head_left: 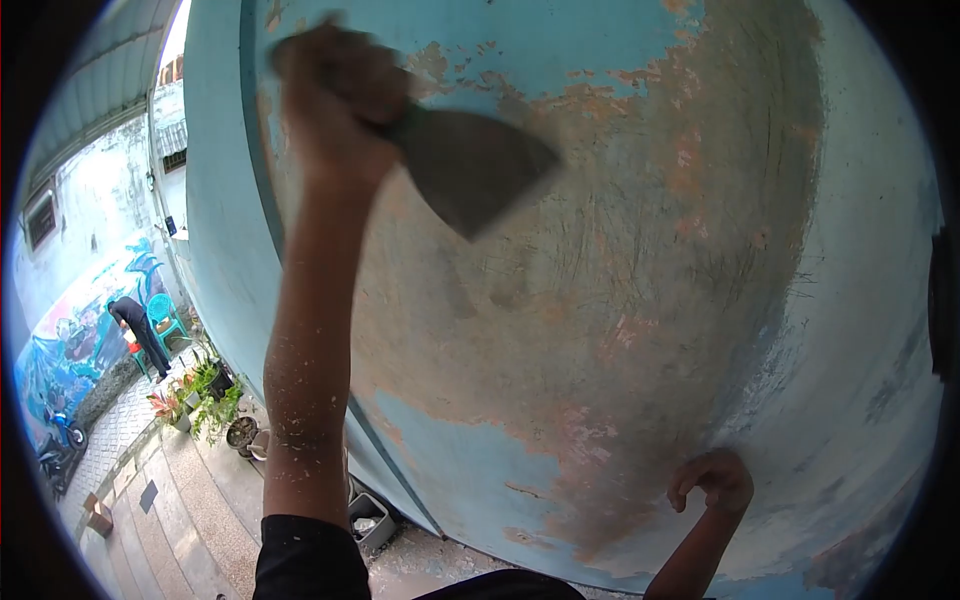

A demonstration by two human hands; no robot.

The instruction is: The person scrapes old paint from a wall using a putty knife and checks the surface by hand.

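A: How far has the paint come off the wall (600,250)?

B: A broad middle area already shows a bare, brownish surface with many scratches. Blue paint (590,35) covers the upper part, and more blue paint (470,450) lies at the lower left. Their edges look flaky, so the removal seems partial.

A: And where is the scraper (480,170)?

B: It is in the left hand (345,95), raised before the upper wall. The grip is closed around its handle; whether the blurred blade touches the wall, one cannot tell.

A: The right hand (725,480)?

B: Low, near the wall, with fingers loosely bent and apparently nothing held.
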